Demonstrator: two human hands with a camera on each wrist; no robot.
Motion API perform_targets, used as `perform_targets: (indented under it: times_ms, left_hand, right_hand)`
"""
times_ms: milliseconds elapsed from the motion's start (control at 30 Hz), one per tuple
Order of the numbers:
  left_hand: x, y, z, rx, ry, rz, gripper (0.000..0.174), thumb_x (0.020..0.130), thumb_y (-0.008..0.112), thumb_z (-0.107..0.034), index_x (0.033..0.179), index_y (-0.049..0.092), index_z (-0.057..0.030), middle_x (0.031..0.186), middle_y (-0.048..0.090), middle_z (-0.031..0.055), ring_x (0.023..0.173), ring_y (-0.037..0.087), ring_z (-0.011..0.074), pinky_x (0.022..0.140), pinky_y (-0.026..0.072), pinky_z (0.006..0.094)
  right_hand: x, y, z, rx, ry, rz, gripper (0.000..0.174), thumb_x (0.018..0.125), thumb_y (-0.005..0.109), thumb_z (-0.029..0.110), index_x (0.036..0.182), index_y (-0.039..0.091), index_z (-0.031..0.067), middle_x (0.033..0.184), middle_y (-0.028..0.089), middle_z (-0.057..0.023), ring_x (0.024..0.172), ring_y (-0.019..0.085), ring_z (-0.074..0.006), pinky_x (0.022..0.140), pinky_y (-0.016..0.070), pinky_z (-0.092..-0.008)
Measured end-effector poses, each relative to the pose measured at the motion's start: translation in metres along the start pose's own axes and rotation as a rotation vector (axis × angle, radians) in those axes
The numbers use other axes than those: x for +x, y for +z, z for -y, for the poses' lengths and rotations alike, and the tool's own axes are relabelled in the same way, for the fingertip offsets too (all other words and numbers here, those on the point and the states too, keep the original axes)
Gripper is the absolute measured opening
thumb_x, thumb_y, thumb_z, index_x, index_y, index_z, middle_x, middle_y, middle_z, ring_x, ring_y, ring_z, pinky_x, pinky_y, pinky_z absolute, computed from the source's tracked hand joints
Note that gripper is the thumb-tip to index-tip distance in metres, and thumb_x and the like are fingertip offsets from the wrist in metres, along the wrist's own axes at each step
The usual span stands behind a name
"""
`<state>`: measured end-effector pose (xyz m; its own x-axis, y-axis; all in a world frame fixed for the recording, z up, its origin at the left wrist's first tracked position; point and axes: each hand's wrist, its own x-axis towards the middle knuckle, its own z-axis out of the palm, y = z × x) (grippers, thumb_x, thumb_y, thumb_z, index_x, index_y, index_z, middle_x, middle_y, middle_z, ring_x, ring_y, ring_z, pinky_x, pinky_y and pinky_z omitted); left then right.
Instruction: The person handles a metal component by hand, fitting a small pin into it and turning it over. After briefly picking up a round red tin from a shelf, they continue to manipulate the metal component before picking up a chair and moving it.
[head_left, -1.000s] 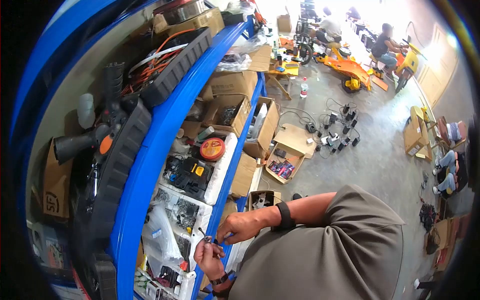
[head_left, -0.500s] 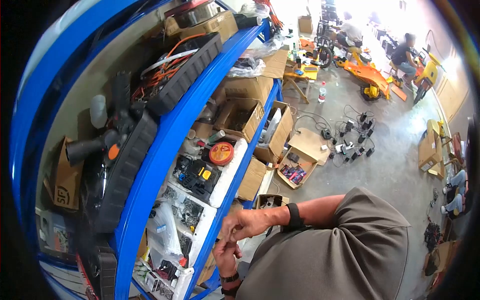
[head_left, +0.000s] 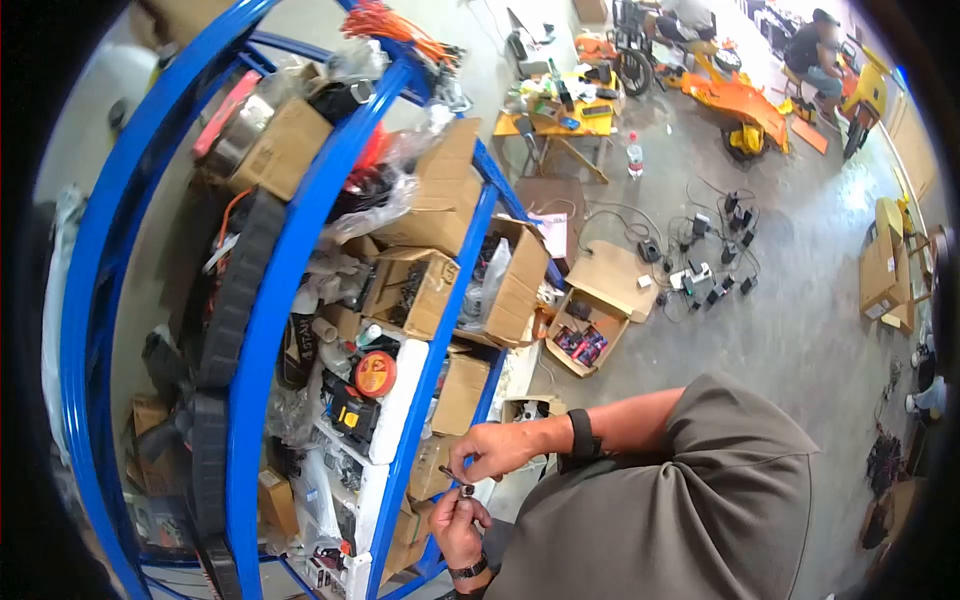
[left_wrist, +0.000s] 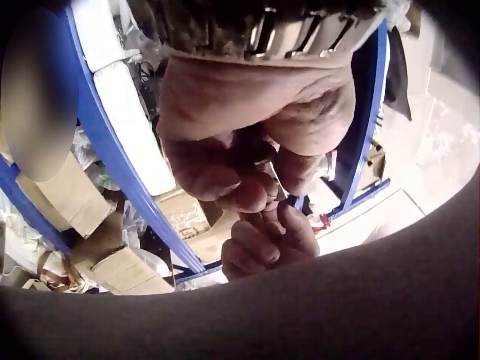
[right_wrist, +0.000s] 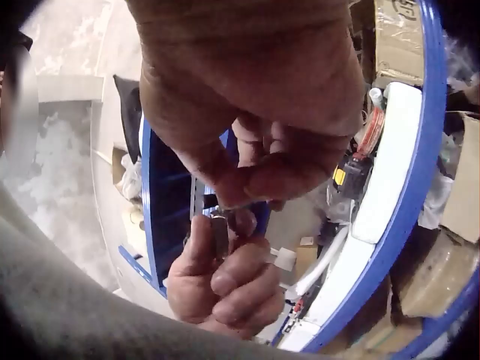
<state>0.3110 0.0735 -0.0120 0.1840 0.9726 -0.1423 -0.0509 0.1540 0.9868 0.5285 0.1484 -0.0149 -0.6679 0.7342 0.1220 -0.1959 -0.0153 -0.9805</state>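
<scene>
My left hand (head_left: 458, 532), with a metal watch band at its wrist, grips a small metal piece (right_wrist: 220, 234) between thumb and curled fingers. Close above it, my right hand (head_left: 497, 449) pinches a thin dark rod-like piece (head_left: 447, 472) whose kind I cannot tell. In the right wrist view, a black tip (right_wrist: 211, 201) shows below the right fingertips, right at the top of the metal piece. The left wrist view has the fingertips of both hands meeting, and the left palm hides most of the metal piece.
Beside the hands stands a blue shelf rack (head_left: 400, 480) with white foam trays (head_left: 402, 400), a red round container (head_left: 375, 374) and cardboard boxes (head_left: 412, 290). An open carton (head_left: 610, 325) and black adapters with cables (head_left: 735, 250) lie on the floor. A person (head_left: 810, 50) sits at the far right.
The head view has swung, so the rack stands steeper and more of its far end shows. The hands, close together half a second ago, are slightly apart, and the metal piece shows between them again.
</scene>
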Motion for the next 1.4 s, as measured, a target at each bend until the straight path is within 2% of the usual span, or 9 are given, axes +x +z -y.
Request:
perform_targets:
  times_ms: [200, 367, 500, 600, 733, 1033, 1233, 1300, 1400]
  left_hand:
    - [0.006, 0.052, -0.002, 0.18, -0.175, 0.074, 0.018, 0.092, 0.059, -0.007, 0.103, 0.063, 0.0062, 0.064, 0.057, 0.0062, 0.052, 0.054, 0.0147, 0.049, 0.0427, 0.026]
    - [0.02, 0.066, 0.012, 0.241, -0.153, -0.069, 0.019, 0.093, 0.053, -0.008, 0.104, 0.063, 0.0042, 0.062, 0.057, 0.0056, 0.047, 0.051, 0.0131, 0.044, 0.0414, 0.0256]
    - [0.027, 0.08, 0.004, -0.028, -0.084, -0.184, 0.021, 0.096, 0.06, -0.021, 0.09, 0.06, -0.0009, 0.061, 0.054, 0.0035, 0.046, 0.049, 0.0119, 0.043, 0.0401, 0.0249]
    - [0.025, 0.078, 0.002, -0.068, -0.014, -0.181, 0.024, 0.097, 0.06, -0.024, 0.093, 0.059, -0.0008, 0.061, 0.053, 0.004, 0.047, 0.049, 0.0133, 0.043, 0.0402, 0.0264]
    - [0.014, 0.075, 0.002, 0.028, 0.012, -0.025, 0.028, 0.094, 0.064, -0.023, 0.101, 0.061, 0.0037, 0.063, 0.057, 0.0067, 0.05, 0.053, 0.015, 0.047, 0.0426, 0.027]
    - [0.008, 0.069, 0.003, 0.221, -0.156, 0.014, 0.026, 0.093, 0.066, -0.02, 0.101, 0.063, 0.0037, 0.066, 0.058, 0.0048, 0.052, 0.053, 0.012, 0.049, 0.0431, 0.0247]
    - [0.006, 0.059, 0.009, 0.059, -0.078, -0.195, 0.025, 0.095, 0.063, -0.022, 0.101, 0.062, 0.0016, 0.065, 0.056, 0.0034, 0.052, 0.051, 0.0107, 0.047, 0.043, 0.0246]
    - [0.004, 0.061, 0.008, -0.021, -0.028, -0.267, 0.025, 0.096, 0.062, -0.022, 0.104, 0.061, 0.0018, 0.065, 0.056, 0.0036, 0.052, 0.051, 0.0106, 0.047, 0.0428, 0.0245]
    - [-0.002, 0.051, 0.008, -0.053, 0.005, -0.141, 0.023, 0.096, 0.061, -0.02, 0.108, 0.06, -0.0001, 0.068, 0.057, 0.0041, 0.052, 0.053, 0.0129, 0.046, 0.0436, 0.0273]
  right_hand:
    - [-0.041, -0.03, 0.002, 0.13, -0.071, -0.037, 0.028, 0.084, 0.06, 0.011, 0.109, 0.058, -0.0011, 0.095, 0.065, -0.0073, 0.065, 0.062, -0.0142, 0.053, 0.0497, -0.0283]
    - [-0.054, -0.039, 0.004, 0.05, -0.203, 0.009, 0.025, 0.087, 0.063, 0.014, 0.107, 0.061, 0.0001, 0.089, 0.067, -0.0086, 0.076, 0.064, -0.0181, 0.066, 0.0517, -0.0334]
    - [-0.063, -0.046, 0.006, -0.129, -0.292, 0.06, 0.018, 0.086, 0.062, 0.014, 0.099, 0.063, 0.0011, 0.082, 0.066, -0.0107, 0.079, 0.066, -0.0228, 0.073, 0.0514, -0.0379]
    - [-0.057, -0.048, -0.009, -0.407, -0.298, 0.035, 0.015, 0.086, 0.061, 0.015, 0.094, 0.064, 0.0012, 0.079, 0.065, -0.01, 0.072, 0.066, -0.0221, 0.065, 0.0519, -0.0362]
    - [-0.055, -0.054, 0.001, 0.007, -0.033, -0.062, 0.021, 0.089, 0.061, 0.021, 0.094, 0.063, 0.0007, 0.076, 0.064, -0.0073, 0.053, 0.06, -0.0158, 0.049, 0.0487, -0.0308]
    - [-0.05, -0.048, 0.009, 0.123, -0.06, 0.127, 0.023, 0.092, 0.061, 0.021, 0.101, 0.063, -0.0002, 0.08, 0.064, -0.0053, 0.063, 0.059, -0.0121, 0.05, 0.048, -0.0278]
    - [-0.041, -0.031, -0.005, 0.1, -0.129, 0.293, 0.021, 0.091, 0.063, 0.021, 0.096, 0.065, 0.0012, 0.085, 0.068, -0.0087, 0.078, 0.065, -0.0179, 0.066, 0.0522, -0.0335]
    - [-0.039, -0.029, -0.012, -0.168, -0.133, 0.242, 0.02, 0.091, 0.063, 0.021, 0.094, 0.066, 0.0012, 0.087, 0.069, -0.0102, 0.08, 0.067, -0.0193, 0.072, 0.0522, -0.0352]
    - [-0.04, -0.029, -0.014, -0.271, -0.139, 0.134, 0.02, 0.091, 0.062, 0.02, 0.096, 0.066, 0.0005, 0.09, 0.069, -0.0107, 0.079, 0.067, -0.0195, 0.071, 0.0529, -0.0353]
